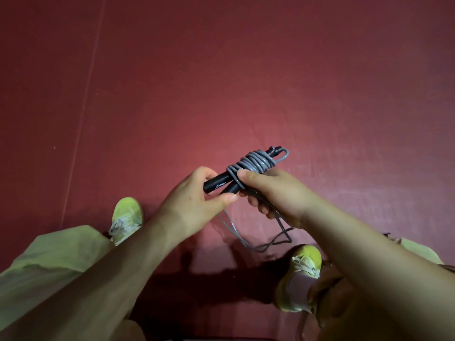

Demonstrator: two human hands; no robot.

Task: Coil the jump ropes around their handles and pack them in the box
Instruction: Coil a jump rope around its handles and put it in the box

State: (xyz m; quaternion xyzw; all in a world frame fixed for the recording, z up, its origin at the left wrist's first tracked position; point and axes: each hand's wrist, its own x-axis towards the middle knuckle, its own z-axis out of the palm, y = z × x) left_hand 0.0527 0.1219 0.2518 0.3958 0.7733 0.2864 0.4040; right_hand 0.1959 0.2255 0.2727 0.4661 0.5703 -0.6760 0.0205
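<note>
Head cam, single view, looks fwd and steeply down, close over hands [236, 193], red floor [221, 70] below

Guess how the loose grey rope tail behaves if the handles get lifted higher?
Probably floppy: the loose grey rope tail droops from the black handles in slack curves. Likely light, trailing freely. The coil may loosen unless the right hand pins it.

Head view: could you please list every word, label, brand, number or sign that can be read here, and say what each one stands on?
No text can be read as words or numbers.
Black jump rope handle: a small light swoosh-like logo mark, no letters legible.
Grey rope, yellow-green shoes and red floor: no markings visible.
</note>
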